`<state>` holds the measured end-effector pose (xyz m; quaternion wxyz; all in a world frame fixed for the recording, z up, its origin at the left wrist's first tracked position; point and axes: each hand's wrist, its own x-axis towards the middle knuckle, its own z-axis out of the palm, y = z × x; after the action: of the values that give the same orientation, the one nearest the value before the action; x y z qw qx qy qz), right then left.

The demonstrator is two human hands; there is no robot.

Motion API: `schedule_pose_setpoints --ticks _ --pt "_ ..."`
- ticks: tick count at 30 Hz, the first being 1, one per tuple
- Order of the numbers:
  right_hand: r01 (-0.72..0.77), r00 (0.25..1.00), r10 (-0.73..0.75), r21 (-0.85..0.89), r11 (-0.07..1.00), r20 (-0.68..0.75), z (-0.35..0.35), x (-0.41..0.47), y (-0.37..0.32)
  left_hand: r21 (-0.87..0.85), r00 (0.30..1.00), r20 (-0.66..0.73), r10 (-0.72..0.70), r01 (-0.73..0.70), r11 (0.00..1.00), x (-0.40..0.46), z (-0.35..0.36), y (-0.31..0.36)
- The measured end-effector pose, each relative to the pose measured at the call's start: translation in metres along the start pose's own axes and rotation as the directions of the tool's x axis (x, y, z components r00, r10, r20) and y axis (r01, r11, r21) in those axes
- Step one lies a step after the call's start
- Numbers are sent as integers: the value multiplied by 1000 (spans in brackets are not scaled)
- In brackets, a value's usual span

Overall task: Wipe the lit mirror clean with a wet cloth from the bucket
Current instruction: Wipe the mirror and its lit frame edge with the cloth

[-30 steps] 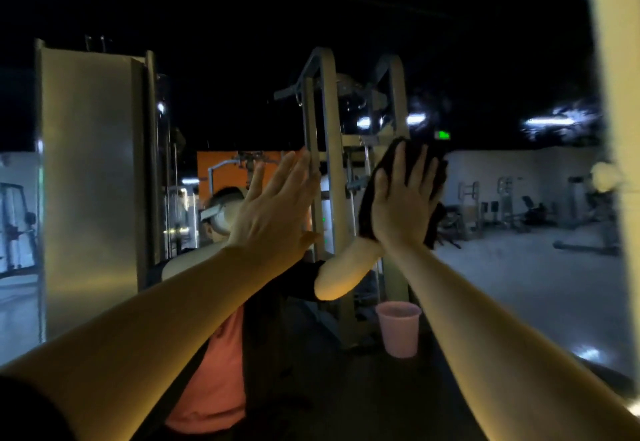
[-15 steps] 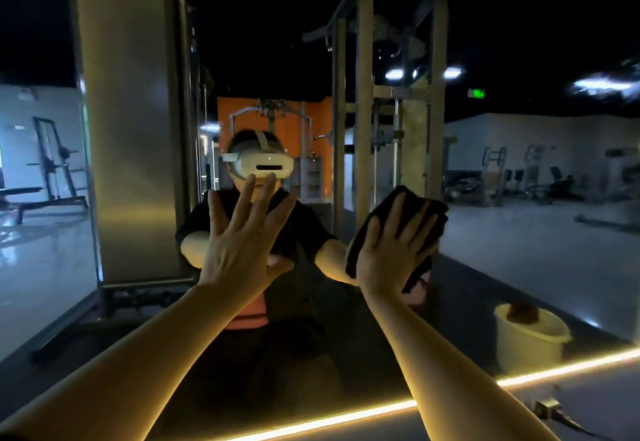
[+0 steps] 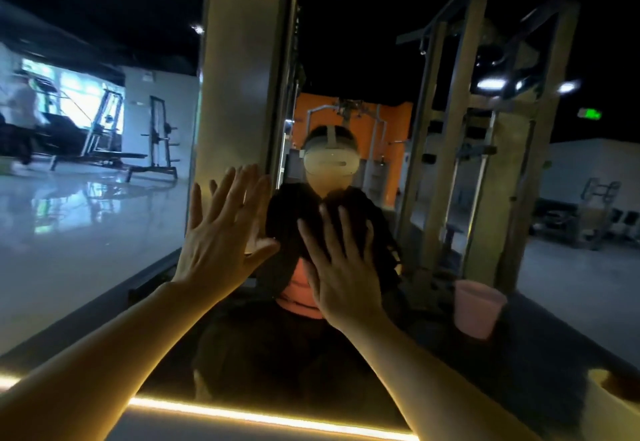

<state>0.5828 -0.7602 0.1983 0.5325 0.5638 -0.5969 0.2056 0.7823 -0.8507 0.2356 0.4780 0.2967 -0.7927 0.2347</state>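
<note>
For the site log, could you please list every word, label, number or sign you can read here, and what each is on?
No text can be read here.
Green lit sign, high on the right in the mirror reflection: too blurred to read.
Small pale plate on the white wall at left: too small to read.

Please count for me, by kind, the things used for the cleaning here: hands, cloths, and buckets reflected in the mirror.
Hands: 2, the left hand and the right hand.
Cloths: 1, a dark cloth under the right hand.
Buckets: 1, a pink bucket reflected in the mirror.
Total: 4.
</note>
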Motion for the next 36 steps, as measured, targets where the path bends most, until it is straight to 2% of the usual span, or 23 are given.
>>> schedule_pose_setpoints --ticks 2,3,5,7,8,9,10,12,14,15,16,18,20,21,22,24,26,28,29,30,32,34,36 --pt "152 988 -152 -3 988 19 0 12 5 32 1000 0 20 -20 999 -1 -7 -24" --pt "136 991 -136 -2 991 2 -4 26 15 47 1000 -9 24 -24 999 1 -12 -35" --pt "-122 989 123 13 992 -84 -18 68 38 52 999 -34 14 -12 999 10 -24 -55" --pt "-464 863 473 91 881 -181 -31 112 46 39 999 -47 9 -7 999 23 -36 -68" --pt "-549 797 565 133 825 -213 -35 126 36 31 999 -48 9 -8 999 30 -42 -74" --pt "-553 790 574 153 819 -216 -35 132 21 29 999 -43 11 -10 1000 36 -47 -80" --pt "-478 847 497 141 867 -186 -32 129 1 30 999 -35 14 -12 999 41 -50 -86" --pt "-125 987 129 38 991 -93 -19 106 -31 33 1000 -9 23 -23 999 52 -55 -93" --pt "173 984 -175 -86 981 -15 -15 95 -25 43 999 12 50 -50 998 63 -58 -96" --pt "207 978 -210 -116 971 -12 -19 101 -11 57 998 28 59 -61 997 69 -59 -97" --pt "146 988 -151 -125 981 -39 -25 112 4 71 997 48 57 -61 996 75 -59 -99" --pt "-204 973 199 -39 978 -120 -40 140 35 74 996 89 28 -34 997 84 -56 -102" --pt "-520 836 529 98 849 -147 -54 168 50 62 994 109 11 -17 998 86 -53 -103" --pt "-582 788 596 130 803 -155 -56 178 44 56 994 109 10 -17 998 85 -52 -103" --pt "-589 779 604 136 797 -170 -55 186 29 52 994 110 12 -18 999 85 -51 -104" --pt "-440 875 453 109 891 -170 -44 188 -14 54 995 104 11 -16 998 84 -51 -104" --pt "-152 980 156 40 988 -120 -29 174 -53 66 995 95 4 -11 998 84 -53 -104" --pt "71 995 -74 -51 996 -66 -22 162 -57 62 996 94 13 -19 998 84 -57 -104" --pt "112 992 -117 -85 990 -54 -25 162 -46 60 996 89 26 -31 998 84 -58 -105" --pt "85 994 -92 -100 991 -58 -29 165 -31 65 996 79 48 -53 996 84 -60 -109" --pt "-150 985 143 -70 986 -97 -41 175 0 90 992 33 119 -121 989 86 -63 -120" --pt "-441 885 438 21 897 -159 -53 194 20 139 988 2 153 -152 979 91 -68 -138" --pt "-579 780 588 109 808 -213 -60 225 15 213 986 1 169 -165 963 105 -72 -155"
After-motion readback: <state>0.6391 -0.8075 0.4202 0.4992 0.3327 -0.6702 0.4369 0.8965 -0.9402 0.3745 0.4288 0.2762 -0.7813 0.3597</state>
